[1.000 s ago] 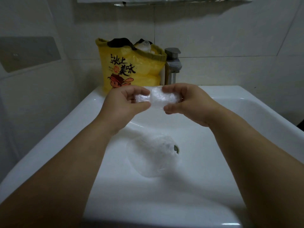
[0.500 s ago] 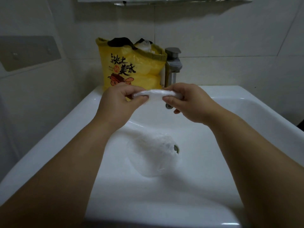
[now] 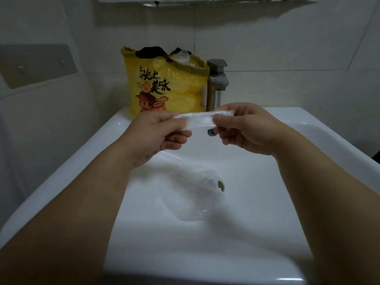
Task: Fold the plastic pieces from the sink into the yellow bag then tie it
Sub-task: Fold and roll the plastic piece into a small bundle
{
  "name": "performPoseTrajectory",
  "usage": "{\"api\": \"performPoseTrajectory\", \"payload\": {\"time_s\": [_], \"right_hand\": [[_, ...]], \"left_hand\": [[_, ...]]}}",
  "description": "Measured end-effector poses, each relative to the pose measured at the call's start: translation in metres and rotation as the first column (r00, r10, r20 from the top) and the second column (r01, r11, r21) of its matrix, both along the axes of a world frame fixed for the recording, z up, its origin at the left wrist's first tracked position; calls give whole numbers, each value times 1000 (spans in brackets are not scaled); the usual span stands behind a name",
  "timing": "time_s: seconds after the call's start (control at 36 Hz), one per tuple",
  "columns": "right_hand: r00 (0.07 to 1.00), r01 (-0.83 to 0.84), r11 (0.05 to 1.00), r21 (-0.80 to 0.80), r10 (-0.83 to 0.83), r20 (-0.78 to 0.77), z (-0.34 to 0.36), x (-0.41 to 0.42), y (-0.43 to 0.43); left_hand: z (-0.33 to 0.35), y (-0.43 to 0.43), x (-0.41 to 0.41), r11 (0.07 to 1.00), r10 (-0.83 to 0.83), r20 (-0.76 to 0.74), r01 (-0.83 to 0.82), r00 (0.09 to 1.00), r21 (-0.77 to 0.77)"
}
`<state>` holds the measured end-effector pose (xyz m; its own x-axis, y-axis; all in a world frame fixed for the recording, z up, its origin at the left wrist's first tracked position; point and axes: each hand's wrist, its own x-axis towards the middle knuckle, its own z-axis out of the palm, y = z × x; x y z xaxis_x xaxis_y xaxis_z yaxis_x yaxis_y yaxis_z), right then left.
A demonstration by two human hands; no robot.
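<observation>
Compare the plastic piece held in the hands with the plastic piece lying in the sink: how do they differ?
The held piece is flattened into a narrow strip; the sink piece lies loose and rounded. The held piece is up in the air, pinched at its ends by the left hand and right hand; the sink piece rests untouched in the basin. Both are clear, crinkled plastic.

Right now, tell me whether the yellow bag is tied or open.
Open. The yellow bag stands upright on the sink rim, its top gaping with clear plastic poking out; no knot.
</observation>
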<state>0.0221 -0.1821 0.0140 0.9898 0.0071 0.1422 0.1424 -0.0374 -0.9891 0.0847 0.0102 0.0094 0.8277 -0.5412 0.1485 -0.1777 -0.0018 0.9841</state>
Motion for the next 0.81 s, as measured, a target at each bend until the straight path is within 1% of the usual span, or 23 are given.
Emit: {"api": "performPoseTrajectory", "payload": {"time_s": [0.11, 0.19, 0.28, 0.33, 0.42, 0.47, 0.53, 0.58, 0.61, 0.69, 0.75, 0.81], "right_hand": [[998, -56, 994, 92, 58, -21, 2, -2, -1], [997, -79, 982, 171, 82, -10, 2, -2, -1], [992, -123, 964, 235, 120, 25, 3, -2, -1], [990, -141, 959, 245, 137, 36, 4, -1, -1], [993, -117, 963, 242, 113, 30, 4, 1, -1], [991, -131, 967, 218, 128, 26, 4, 0, -1], [989, -150, 978, 146, 149, 19, 6, -1, -1], [995, -97, 994, 55, 97, 5, 4, -2, -1], [999, -53, 998, 42, 53, 6, 3, -1, -1], [997, 79, 994, 73, -79, -1, 1, 2, 0], [989, 149, 983, 104, -150, -2, 0, 4, 1], [978, 201, 961, 192, -206, 8, -1, 6, 7]], "left_hand": [[3, 1, -2, 998, -53, -80, 49, 995, -47], [5, 1, -3, 986, -105, -151, 83, 983, -144], [7, 1, -4, 968, -147, -191, 102, 970, -228], [6, 1, -3, 960, -167, -205, 112, 965, -255], [6, 3, -3, 961, -173, -210, 117, 962, -251], [5, 4, -3, 961, -182, -193, 133, 964, -242], [5, 3, -3, 967, -168, -161, 131, 972, -218], [2, 1, -1, 983, -108, -111, 89, 988, -163], [1, 0, 0, 988, -83, -83, 71, 993, -140], [-4, -1, 3, 995, -31, -22, 29, 999, -94], [-8, -2, 5, 999, 12, 79, -9, 997, -40], [-10, -5, 5, 998, 64, 166, -62, 984, -20]]}}
